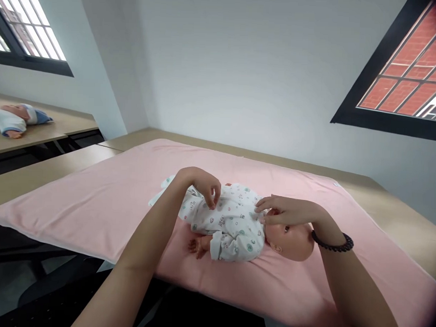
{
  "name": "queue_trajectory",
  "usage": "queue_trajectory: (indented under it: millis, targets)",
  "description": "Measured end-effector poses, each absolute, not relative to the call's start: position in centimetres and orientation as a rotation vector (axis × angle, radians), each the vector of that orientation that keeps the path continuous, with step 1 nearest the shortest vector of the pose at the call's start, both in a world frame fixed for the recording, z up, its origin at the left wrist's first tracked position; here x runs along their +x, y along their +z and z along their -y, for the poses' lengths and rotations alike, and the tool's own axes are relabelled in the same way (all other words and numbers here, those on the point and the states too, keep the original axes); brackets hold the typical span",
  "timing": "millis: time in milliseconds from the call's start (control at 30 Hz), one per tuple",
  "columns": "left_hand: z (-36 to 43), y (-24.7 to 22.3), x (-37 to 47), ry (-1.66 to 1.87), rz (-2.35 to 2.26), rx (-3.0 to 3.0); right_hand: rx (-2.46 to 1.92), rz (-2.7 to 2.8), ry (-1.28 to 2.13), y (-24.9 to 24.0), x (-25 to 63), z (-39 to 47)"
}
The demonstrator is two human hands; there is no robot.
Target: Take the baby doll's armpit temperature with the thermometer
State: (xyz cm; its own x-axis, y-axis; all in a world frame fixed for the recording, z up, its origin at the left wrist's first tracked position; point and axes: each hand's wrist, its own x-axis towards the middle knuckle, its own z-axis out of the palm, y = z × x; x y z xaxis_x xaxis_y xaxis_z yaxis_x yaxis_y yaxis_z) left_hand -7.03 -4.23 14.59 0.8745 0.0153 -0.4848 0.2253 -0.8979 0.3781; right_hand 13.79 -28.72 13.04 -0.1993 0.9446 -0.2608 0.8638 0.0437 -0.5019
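Observation:
A baby doll (294, 245) in a white patterned outfit (233, 223) lies on its back on a pink blanket (95, 197), its head to the right. My left hand (206, 184) is over the doll's belly, fingers curled and pinched together at the cloth; whether they grip any cloth is too small to tell. Over the doll's chin and upper chest is my right hand (288, 210), palm down with fingers apart, its fingertips near the collar. That hand hides part of the doll's face. A dark beaded bracelet (335, 245) circles my right wrist.
The blanket covers most of a wooden table (388, 203) against a white wall. On another table (72, 122) at the far left lies a second doll (17, 116) with a blue and white hat. Barred windows are at the upper left and upper right.

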Motion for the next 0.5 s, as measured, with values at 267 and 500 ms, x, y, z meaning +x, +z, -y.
queue_trajectory:
  millis: [267,500]
  targets:
    - [5.1,16.4,-9.0,-0.543,-0.276,2.601,-1.973,2.167,0.857,13.8,13.2,29.3]
    - [5.4,16.9,-10.0,-0.477,-0.32,2.584,-1.972,2.207,0.871,14.3,13.0,29.9]
